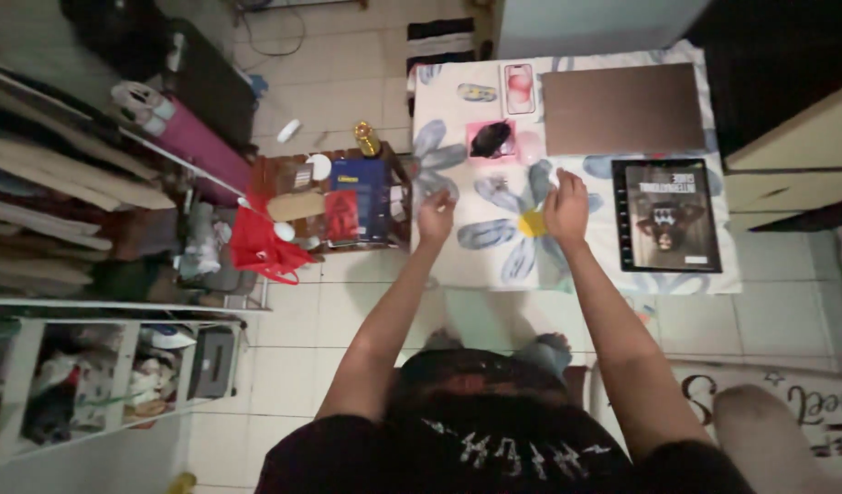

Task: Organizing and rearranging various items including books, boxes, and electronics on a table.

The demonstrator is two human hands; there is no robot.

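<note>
A low table [458, 265] covered by a flowered cloth is seen from above. On it, a closed brown laptop [620, 108] lies at the far side, a tablet [666, 216] with a lit screen to its near right, a phone [519, 88] left of the laptop, and a dark mouse [491, 139] on a pink pad. Both hands are held apart over the cloth: left hand [435, 218] loosely curled, right hand [566, 207] with fingers bent. Whether anything is pinched cannot be told.
</note>
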